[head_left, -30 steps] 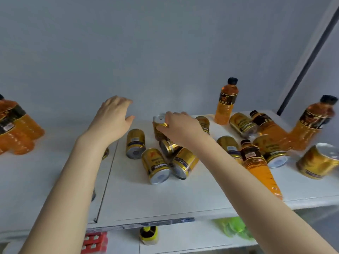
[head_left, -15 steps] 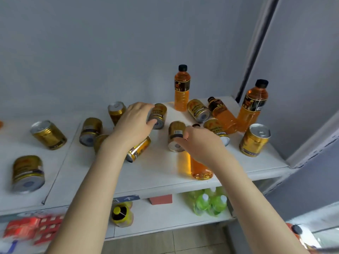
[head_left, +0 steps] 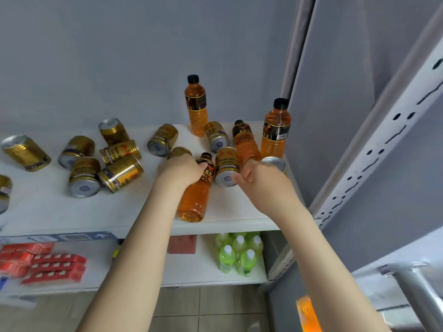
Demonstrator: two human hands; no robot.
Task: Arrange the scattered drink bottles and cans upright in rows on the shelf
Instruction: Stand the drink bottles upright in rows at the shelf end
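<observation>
Bottle (head_left: 194, 200) flat, touching left grip (head_left: 179, 170)

I see gold cans (head_left: 84, 176) with dark bands of pale lettering and silver ends across the left and middle of the frame. The bottles (head_left: 196, 109) are orange with black caps and labels. Shelf (head_left: 119, 212) white, wall (head_left: 119, 56) grey-blue; lower centre, green bottles (head_left: 236, 255) with white caps; lower left, red boxes (head_left: 55, 267)

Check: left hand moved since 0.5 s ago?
Yes: the left hand shifted right, from the cans onto the lying bottle, nearer the upright back bottle.
</observation>
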